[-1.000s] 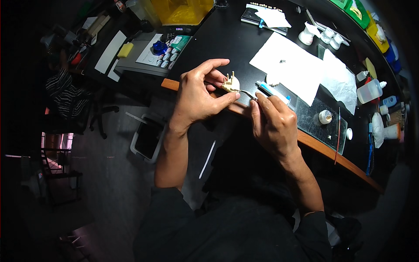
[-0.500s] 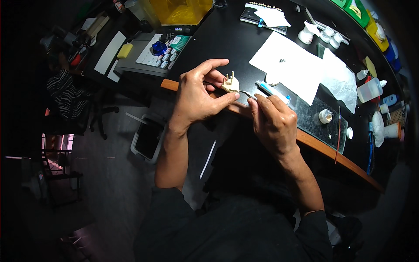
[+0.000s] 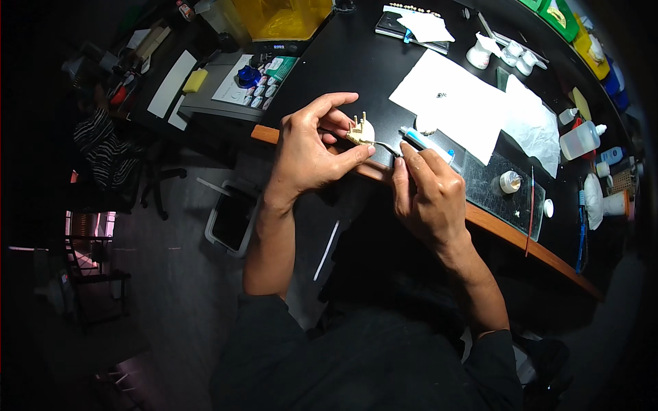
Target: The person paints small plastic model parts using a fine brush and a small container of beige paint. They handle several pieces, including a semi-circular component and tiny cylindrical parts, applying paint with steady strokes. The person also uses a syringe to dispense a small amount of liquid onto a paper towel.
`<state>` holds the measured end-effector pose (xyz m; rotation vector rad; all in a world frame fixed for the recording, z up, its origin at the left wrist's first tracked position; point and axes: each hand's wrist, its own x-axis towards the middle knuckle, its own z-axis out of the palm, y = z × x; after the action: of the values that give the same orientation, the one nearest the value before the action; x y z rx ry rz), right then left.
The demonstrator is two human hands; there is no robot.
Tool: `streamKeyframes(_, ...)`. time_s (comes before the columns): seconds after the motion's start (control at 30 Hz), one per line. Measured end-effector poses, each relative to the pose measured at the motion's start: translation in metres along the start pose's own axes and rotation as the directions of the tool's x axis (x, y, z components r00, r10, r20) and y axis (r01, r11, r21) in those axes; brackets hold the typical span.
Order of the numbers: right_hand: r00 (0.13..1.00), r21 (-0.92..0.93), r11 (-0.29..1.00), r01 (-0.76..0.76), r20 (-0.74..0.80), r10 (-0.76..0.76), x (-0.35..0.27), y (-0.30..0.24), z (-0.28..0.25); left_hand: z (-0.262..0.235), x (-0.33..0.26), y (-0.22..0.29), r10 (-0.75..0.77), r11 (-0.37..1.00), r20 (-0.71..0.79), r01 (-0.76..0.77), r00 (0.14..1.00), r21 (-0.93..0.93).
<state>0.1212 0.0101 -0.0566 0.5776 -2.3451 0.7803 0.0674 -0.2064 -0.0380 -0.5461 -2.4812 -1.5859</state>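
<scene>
Between the thumb and fingers of my left hand (image 3: 308, 147) is a small cream piece, which looks like a dental cast (image 3: 359, 133), with several thin pins standing up from it. My right hand (image 3: 435, 188) pinches a slim, curved metal hand tool (image 3: 387, 146). The tool's tip reaches the cast's lower right side beside my left thumb; the exact contact is too small to make out. Both hands are over the desk's wooden front edge (image 3: 370, 170). Just beyond my right fingers lies a blue and white tube (image 3: 425, 144).
White paper sheets (image 3: 452, 103) lie on the black desk. A glass plate (image 3: 486, 185) bears a small open jar (image 3: 510, 181), with a thin red brush (image 3: 532, 212) alongside. Bottles (image 3: 582, 140) stand at right. A bin (image 3: 233, 218) is on the floor at left.
My right fingers have shifted slightly along the tool, and more of its shank shows. My left hand and the cast have hardly moved.
</scene>
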Motion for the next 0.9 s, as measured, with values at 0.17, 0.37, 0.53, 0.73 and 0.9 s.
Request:
streamKeyframes(0.17,1.0,-0.018,0.999,0.026,-0.015,-0.026,0.0005,0.0019,0.0019,0.0005,0.0001,0.0001,-0.004,1.0,-0.001,0.004,1.0,-0.006)
streamKeyframes(0.37,1.0,-0.03,0.999,0.011,0.006,-0.011,0.0009,0.002,0.0015,0.0006,0.0006,0.0,-0.006,1.0,-0.002,0.006,1.0,-0.01)
streamKeyframes(0.53,0.999,0.004,1.0,-0.023,0.023,0.023,0.0017,-0.0024,-0.0014,-0.0001,0.0001,0.0007,-0.012,1.0,-0.002,0.012,1.0,0.002)
streamKeyframes(0.73,1.0,-0.014,1.0,-0.001,0.004,0.001,0.0009,0.0009,0.0013,-0.001,0.0001,0.0002,-0.008,1.0,0.0,0.008,1.0,-0.002)
streamKeyframes(0.9,1.0,-0.016,1.0,-0.008,0.004,0.008,0.0005,0.0015,0.0019,-0.0007,0.0002,-0.0002,-0.01,1.0,-0.004,0.01,1.0,0.001)
